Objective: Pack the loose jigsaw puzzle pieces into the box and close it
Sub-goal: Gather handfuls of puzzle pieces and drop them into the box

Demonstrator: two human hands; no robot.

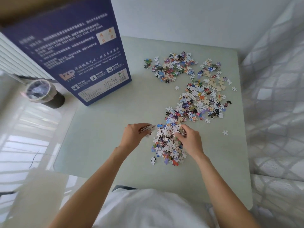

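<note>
A tall dark-blue puzzle box [69,51] stands upright at the table's far left, its top out of frame. Loose jigsaw pieces lie in three heaps on the pale green table [105,139]: a near heap [166,145], a middle heap [197,102] and a far heap [174,66]. My left hand [134,134] grips a small bunch of pieces just left of the near heap. At the top right of that same heap my right hand [189,139] has its fingers curled into the pieces, gathering a clump.
A single piece [225,132] lies apart to the right. A bin with a plastic liner [42,94] stands on the floor at the left. A patterned sofa [276,112] borders the table's right side. A pale board [37,195] lies near the front left.
</note>
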